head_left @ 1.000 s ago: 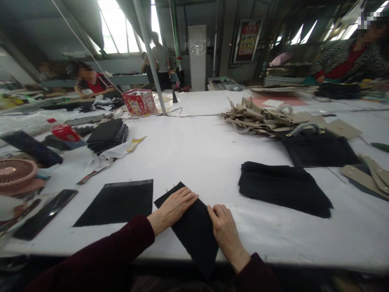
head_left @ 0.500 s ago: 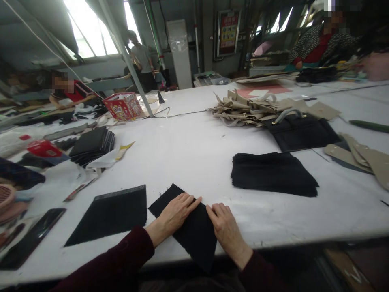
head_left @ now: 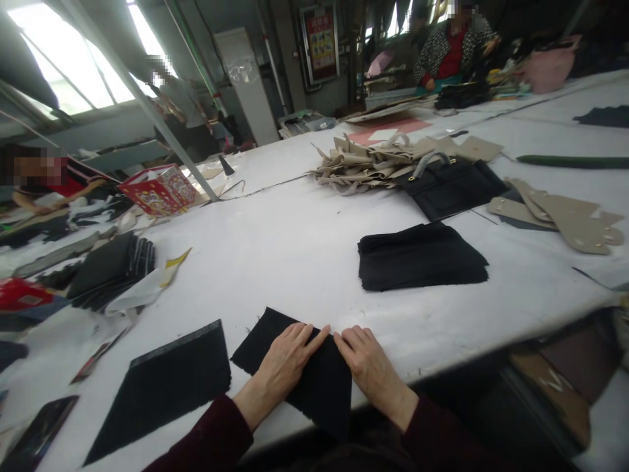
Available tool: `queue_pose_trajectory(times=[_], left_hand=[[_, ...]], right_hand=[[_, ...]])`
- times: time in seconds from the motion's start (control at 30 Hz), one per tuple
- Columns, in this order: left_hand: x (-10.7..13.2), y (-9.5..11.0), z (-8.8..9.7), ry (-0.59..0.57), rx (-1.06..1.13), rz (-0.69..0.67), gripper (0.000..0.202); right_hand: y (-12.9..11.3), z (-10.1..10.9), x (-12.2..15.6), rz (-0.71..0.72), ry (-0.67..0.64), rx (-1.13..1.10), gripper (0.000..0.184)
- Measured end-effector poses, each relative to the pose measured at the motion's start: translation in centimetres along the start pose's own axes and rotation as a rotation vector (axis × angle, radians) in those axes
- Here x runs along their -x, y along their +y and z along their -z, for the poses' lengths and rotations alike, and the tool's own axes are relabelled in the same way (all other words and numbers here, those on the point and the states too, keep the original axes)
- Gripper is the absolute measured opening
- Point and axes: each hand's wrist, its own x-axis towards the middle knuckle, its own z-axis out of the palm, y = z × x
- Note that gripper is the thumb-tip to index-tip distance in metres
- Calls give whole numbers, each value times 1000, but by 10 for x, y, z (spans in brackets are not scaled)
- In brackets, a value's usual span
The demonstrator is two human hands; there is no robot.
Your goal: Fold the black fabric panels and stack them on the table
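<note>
A black fabric piece [head_left: 322,387] lies at the table's front edge, its near corner hanging toward my body. My left hand [head_left: 289,357] rests flat over its upper part, fingers stretched along the far edge. At that edge's right end, my right hand [head_left: 371,364] has its fingers bent and pressed together on the fabric's border; the fingertips are partly hidden. Left of my hands lies another black panel [head_left: 171,380] with a shiny strip along its top edge. A stack of black fabric pieces [head_left: 422,259] sits beyond my right hand.
A black handbag [head_left: 455,187] and a heap of beige bag parts [head_left: 363,164] are farther back. Beige straps [head_left: 570,213] lie at right. Folded dark pieces [head_left: 111,269] and a red patterned box [head_left: 160,190] stand left, near a slanted pole [head_left: 162,124]. Other people work around the table.
The view has turned to the right, so the surroundings shift left and more of the table's right side shows. Both hands stay on the fabric piece, with only slight movement.
</note>
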Motion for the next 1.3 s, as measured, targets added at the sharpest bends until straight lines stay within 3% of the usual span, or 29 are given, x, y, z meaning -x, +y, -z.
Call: queue_pose_trajectory(times=[0.27,0.5,0.77,1.3], left_hand=[[-5,4,-5,62,28,-72,61],[-10,11,-6,53,-14,-74,72],[-8,12,-11,120,-13,-108,63],[-11,13,-11,84,-15,-152,70]], right_hand=[[-3,7,4,-23,-10,59,28],[-4,10,12,-52,20,65,30],[-7,17,20,-100,14,38,29],[-8,16,28,-159,43,-15,29]])
